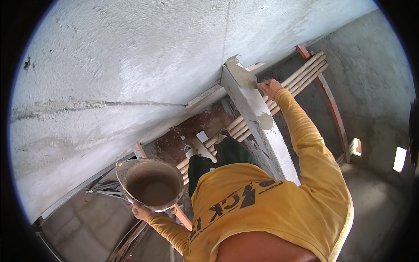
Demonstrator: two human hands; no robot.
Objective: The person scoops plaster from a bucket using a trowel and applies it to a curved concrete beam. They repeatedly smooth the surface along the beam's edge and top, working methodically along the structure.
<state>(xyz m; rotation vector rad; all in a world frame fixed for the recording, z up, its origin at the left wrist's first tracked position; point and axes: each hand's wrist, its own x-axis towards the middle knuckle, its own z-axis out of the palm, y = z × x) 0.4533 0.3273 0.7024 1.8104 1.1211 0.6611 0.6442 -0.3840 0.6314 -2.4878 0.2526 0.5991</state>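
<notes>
My left hand [140, 211] is closed at the near rim of a round, mortar-stained bucket [176, 171], where its wire handle comes down. The bucket tilts so that its dark inside shows, with a greyish layer at the bottom. Up at the right, my right hand [271, 87] has its fingers closed round what looks like the handle of a trowel. The mortar-grey trowel blade [245, 78] lies against the top end of a pale concrete beam [251, 109]. Wet mortar clings along that end, and my fingers hide most of the handle.
Bundled wooden poles [301, 76] run under my feet as a scaffold, crossed by a reddish metal frame [334, 107]. A rough plastered wall [109, 65] rises on the far side. Far below, rods [109, 192] lie on the floor [83, 227] at the left.
</notes>
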